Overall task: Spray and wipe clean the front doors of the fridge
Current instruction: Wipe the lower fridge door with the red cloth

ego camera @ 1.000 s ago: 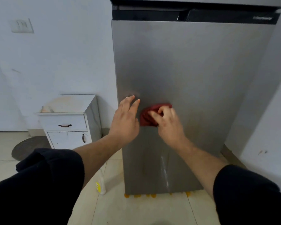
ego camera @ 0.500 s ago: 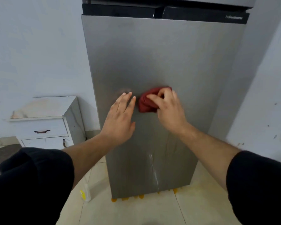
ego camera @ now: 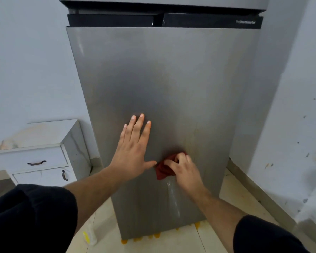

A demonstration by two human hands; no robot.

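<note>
The grey steel lower fridge door (ego camera: 168,79) fills the middle of the view, with a black band across its top. My right hand (ego camera: 186,172) grips a bunched dark red cloth (ego camera: 162,170) and presses it against the lower middle of the door. A wet streak (ego camera: 173,199) runs down the door just below the cloth. My left hand (ego camera: 133,150) lies flat on the door with fingers spread, up and to the left of the cloth, its thumb close to the cloth. A spray bottle (ego camera: 89,234) with a yellow label stands on the floor by the fridge's lower left corner.
A small white cabinet (ego camera: 38,157) with a drawer and a door stands left of the fridge against the wall. A white wall (ego camera: 290,125) closes in on the right. Pale floor tiles (ego camera: 190,241) with orange stains run along the fridge's base.
My right hand has dragged the red cloth downward on the door. My left hand stays flat on the door. The camera view has shifted so the fridge sits more centred.
</note>
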